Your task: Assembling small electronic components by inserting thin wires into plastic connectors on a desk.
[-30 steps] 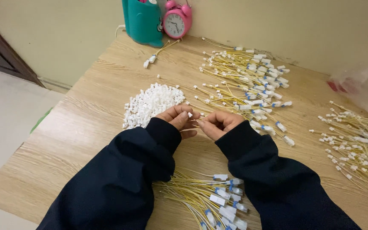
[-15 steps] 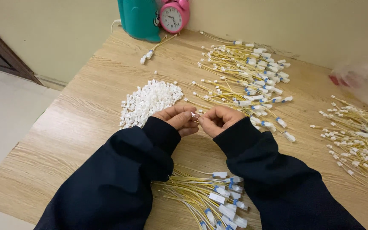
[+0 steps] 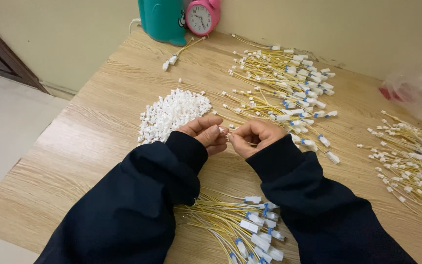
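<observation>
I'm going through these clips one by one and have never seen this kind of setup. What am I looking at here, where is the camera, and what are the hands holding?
There is no machine: a person in dark sleeves works with bare hands. The one camera sits on the person's head and looks down at a wooden table.

The left hand and right hand meet in the middle, pinching something small and white between the fingertips; it is too small to tell exactly what.

On the table lie a heap of white plastic caps, a spread of yellow wires with white ends behind the hands, another wire pile at the right, and a wire bundle near the body. At the back stand a teal container and a pink clock. A clear bag lies at the far right.
</observation>
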